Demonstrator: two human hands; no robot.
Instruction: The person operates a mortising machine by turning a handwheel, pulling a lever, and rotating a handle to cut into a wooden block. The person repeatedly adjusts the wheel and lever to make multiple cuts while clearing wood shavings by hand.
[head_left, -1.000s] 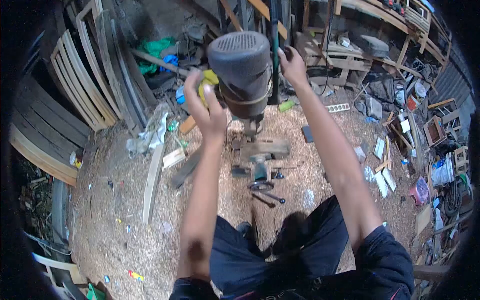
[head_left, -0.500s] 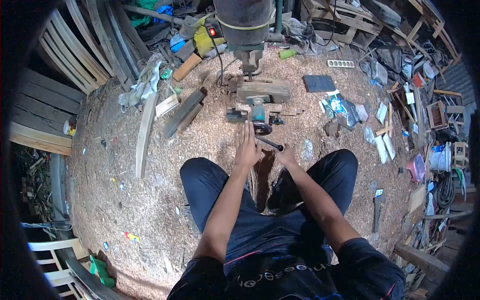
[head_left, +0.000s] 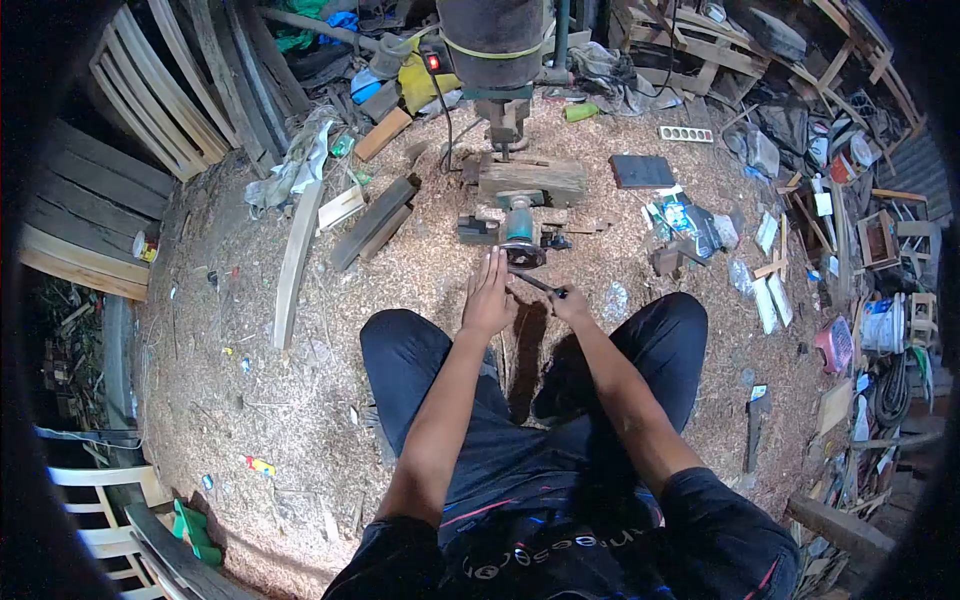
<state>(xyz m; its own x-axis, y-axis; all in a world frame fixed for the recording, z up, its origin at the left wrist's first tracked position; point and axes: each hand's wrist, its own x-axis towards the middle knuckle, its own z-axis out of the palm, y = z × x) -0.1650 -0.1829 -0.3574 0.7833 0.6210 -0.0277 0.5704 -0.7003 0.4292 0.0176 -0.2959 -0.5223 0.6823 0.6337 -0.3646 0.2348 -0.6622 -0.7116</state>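
1. Left hand [head_left: 488,302] lies flat at the left edge of the handwheel [head_left: 526,258]; contact cannot be told;
2. Right hand [head_left: 572,306] is curled around the near end of the dark lever [head_left: 534,283];
3. Handwheel lies just ahead, nearer the left hand; the lever's long axis slants back rightward.

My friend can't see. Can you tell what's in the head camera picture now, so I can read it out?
A person's left hand, fingers straight, is at a black handwheel, and the right hand holds a dark lever. Beyond the wheel, a wooden block sits below a big dark machine head, over a floor covered in wood shavings.
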